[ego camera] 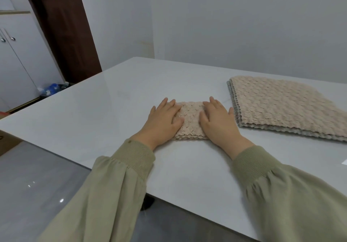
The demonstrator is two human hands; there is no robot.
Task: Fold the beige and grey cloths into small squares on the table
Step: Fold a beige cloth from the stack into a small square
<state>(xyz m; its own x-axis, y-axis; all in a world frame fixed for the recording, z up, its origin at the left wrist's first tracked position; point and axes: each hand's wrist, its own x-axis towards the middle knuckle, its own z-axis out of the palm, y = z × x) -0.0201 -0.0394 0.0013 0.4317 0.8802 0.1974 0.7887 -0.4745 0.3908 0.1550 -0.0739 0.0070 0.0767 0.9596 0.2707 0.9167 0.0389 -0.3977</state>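
A small folded beige cloth (190, 121) with a bumpy texture lies on the pale grey table (112, 110). My left hand (163, 123) presses flat on its left side, fingers straight. On its right side my right hand (218, 123) presses flat in the same way. To the right sits a stack of larger unfolded cloths (281, 108), beige on top with grey edges showing beneath. Both my arms wear olive-green sleeves.
The table's near edge runs diagonally from the left to the bottom right, with glossy grey floor (37, 185) below. A brown door frame (63, 29) and white cabinet (16, 57) stand at the left. White walls lie behind the table.
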